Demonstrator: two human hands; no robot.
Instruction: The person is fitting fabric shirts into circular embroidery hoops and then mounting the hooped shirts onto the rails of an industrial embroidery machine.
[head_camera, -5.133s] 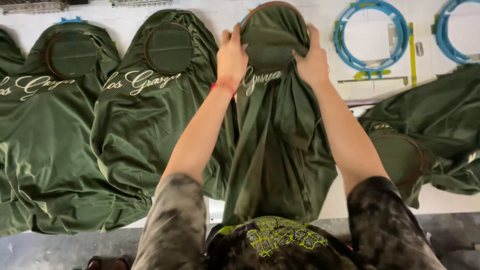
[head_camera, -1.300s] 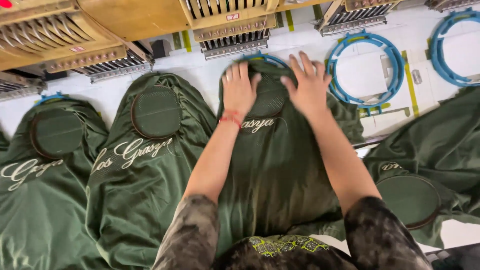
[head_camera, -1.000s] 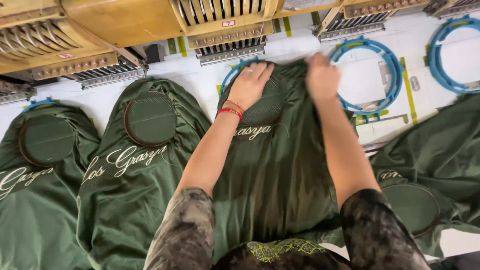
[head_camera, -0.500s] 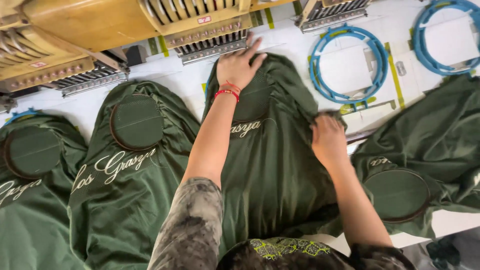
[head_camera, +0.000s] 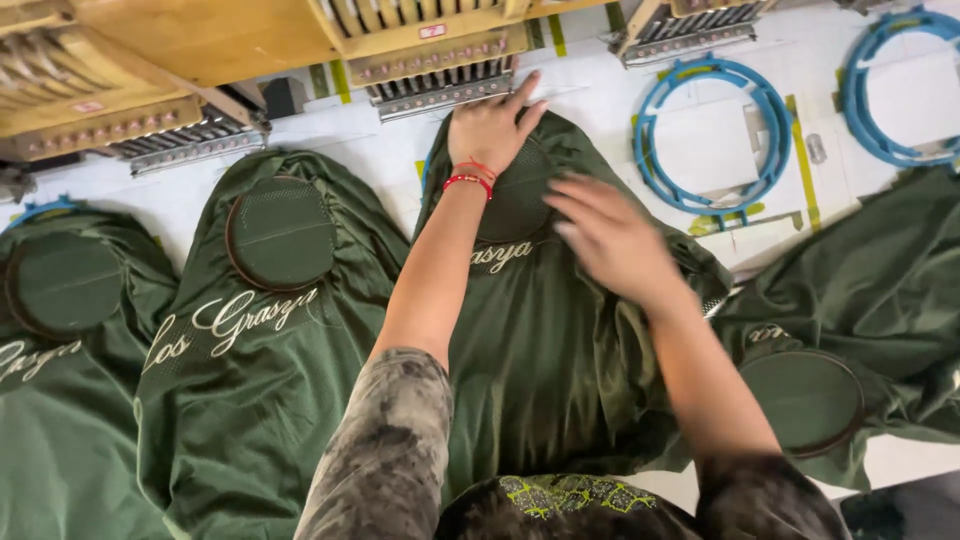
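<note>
Left hand (head_camera: 492, 125) is flat, fingers spread, palm pressing down on the top edge of the middle green shirt (head_camera: 540, 370), right where the round hoop sits under the fabric. Not pinching anything, just pinning it so the cloth stays taut over the hoop. There's a red string bracelet (head_camera: 468, 177) on that wrist. Right hand (head_camera: 612, 240) is blurry, hovering at about 4 o'clock from the left one, fingers loosely open, over the chest of the same shirt; I honestly can't tell if it's touching the fabric or just above it, but it's not clutching anything.

The shirt lies on the white table (head_camera: 690, 150) straight in front of the person, neck end at 12 o'clock tucked up under the yellow embroidery machine head (head_camera: 430, 40), hem hanging toward the body. Makes sense: the hooped area has to sit under the needles.

At 9 o'clock, a second green shirt (head_camera: 250, 380) lies the same way, with its dark hoop (head_camera: 280, 232) showing and cream script stitched below it. Another one sits further out at 9 o'clock. At 3 o'clock, a bunched-up shirt (head_camera: 860, 310) with its own hoop lies off the machine. An empty blue hoop frame (head_camera: 712, 135) waits at 2 o'clock.
</note>
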